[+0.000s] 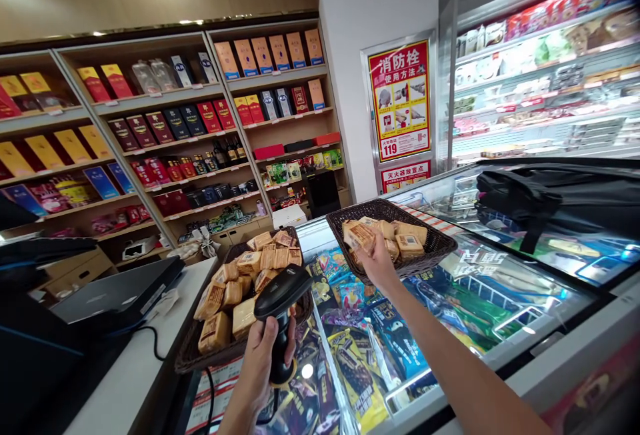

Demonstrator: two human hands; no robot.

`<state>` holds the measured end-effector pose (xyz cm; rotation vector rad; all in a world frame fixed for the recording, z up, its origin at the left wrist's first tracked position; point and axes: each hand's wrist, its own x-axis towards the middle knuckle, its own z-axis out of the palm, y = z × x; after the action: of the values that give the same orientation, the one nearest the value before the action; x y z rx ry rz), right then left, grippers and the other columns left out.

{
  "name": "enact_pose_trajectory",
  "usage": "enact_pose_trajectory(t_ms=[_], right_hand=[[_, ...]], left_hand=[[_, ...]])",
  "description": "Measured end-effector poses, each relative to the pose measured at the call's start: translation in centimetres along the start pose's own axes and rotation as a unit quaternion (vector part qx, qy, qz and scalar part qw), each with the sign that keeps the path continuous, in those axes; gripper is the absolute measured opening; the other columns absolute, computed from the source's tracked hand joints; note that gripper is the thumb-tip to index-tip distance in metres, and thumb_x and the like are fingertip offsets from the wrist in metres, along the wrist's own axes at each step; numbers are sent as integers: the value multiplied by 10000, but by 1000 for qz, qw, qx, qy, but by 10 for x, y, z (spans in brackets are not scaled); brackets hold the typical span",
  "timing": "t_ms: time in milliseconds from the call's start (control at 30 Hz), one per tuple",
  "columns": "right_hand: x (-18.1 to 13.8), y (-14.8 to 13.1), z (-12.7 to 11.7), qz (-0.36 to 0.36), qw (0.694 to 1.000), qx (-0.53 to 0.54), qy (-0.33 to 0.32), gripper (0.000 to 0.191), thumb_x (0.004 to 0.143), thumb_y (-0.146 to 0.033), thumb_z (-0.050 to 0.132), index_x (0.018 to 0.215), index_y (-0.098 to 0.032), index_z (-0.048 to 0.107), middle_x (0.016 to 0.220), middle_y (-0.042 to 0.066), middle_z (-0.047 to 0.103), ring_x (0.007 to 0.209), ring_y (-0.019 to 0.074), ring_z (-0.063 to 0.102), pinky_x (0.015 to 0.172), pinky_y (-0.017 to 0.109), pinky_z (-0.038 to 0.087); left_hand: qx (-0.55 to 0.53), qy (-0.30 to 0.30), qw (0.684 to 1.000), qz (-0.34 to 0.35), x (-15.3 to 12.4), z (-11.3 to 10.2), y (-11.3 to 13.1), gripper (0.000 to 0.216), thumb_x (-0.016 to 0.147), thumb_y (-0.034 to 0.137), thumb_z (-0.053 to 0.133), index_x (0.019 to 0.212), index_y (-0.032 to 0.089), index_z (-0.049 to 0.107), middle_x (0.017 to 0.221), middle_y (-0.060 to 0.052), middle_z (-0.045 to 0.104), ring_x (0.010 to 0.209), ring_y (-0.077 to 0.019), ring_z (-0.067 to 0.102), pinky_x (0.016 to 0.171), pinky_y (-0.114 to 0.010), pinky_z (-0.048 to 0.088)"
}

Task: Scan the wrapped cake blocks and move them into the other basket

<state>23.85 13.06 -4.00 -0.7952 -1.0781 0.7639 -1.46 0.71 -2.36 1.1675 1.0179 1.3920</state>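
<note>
My left hand (pixel 263 361) is wrapped round the handle of a black barcode scanner (pixel 284 288), its head pointing up and to the right. A brown woven basket (pixel 187 357) behind the scanner holds several wrapped tan snack packs (pixel 216 333). Over a second woven basket (pixel 440 248) on the right, my right hand (pixel 379 261) is closed on a wrapped snack pack (pixel 359 235) with brown print. More tan packs (pixel 411 243) lie in that basket, one showing a barcode label. What is inside the wrappers cannot be made out.
Both baskets rest on a glass-topped freezer (pixel 350 301) full of coloured ice-cream packets. A black bag (pixel 565 201) lies at its right. On the left are a counter (pixel 150 348) and a dark device (pixel 120 295). Shelves of boxes (pixel 170 121) and a lit display fridge (pixel 540 88) stand behind.
</note>
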Motion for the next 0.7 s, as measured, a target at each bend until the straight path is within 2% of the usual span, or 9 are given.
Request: enact_pose_trajectory(t_ms=[100,233,333,433,500,533,600,700], right_hand=[[18,10,-26,-77,978,-179,69,423,720,-246,620,1142,-228,597,1183,84,622,1113,278,571,1055,492,419],[32,28,-44,-72,943,-311,93,305,654,-196,544,946,-225,626,1015,73,625,997,282,571,986,504,446],[28,31,-40,-112,911,-380,118,289,682,-165,513,940,-221,631,1056,100,613,1063,303,550,1001,515,425],[12,26,-24,-176,892,-395,135,303,735,-156,508,1011,-202,622,1120,133,608,1134,325,530,1019,526,403],[-2,23,-6,-211,889,-393,103,295,758,-142,502,1021,-208,619,1116,130,617,1127,322,543,1018,508,404],[-9,22,5,-225,890,-391,65,283,768,-132,495,1007,-215,621,1098,121,626,1109,313,557,1013,490,407],[-21,20,33,-246,885,-392,-42,265,791,-114,473,979,-224,624,1056,102,643,1062,288,583,989,445,417],[-30,17,87,-254,853,-414,-191,292,819,-104,451,1032,-212,619,1079,95,654,1043,261,590,944,393,423]], left_hand=[[-10,11,1000,9,2,-3,-2,601,722,732,694,944,184,588,722,8,566,422,-60,429,395,-205,322],[-8,24,1000,10,3,-1,1,635,682,743,717,940,176,593,703,3,573,437,-85,478,387,-207,328],[-16,37,999,24,0,4,12,633,687,748,710,914,170,590,687,-2,582,433,-92,488,369,-205,318],[-32,72,995,56,-2,6,26,627,710,755,687,922,173,585,682,6,588,440,-88,495,375,-198,332],[-46,152,980,119,0,2,34,598,734,742,675,915,181,580,658,28,572,429,-78,479,376,-191,336],[-45,202,967,148,2,-1,36,567,750,720,680,895,181,576,647,37,564,430,-74,474,383,-190,345],[-54,295,934,192,8,-11,37,540,740,693,708,809,189,527,619,57,541,423,-64,459,396,-190,365],[-88,369,902,208,15,-26,35,543,737,700,697,818,198,507,615,76,525,410,-61,450,392,-194,367]])
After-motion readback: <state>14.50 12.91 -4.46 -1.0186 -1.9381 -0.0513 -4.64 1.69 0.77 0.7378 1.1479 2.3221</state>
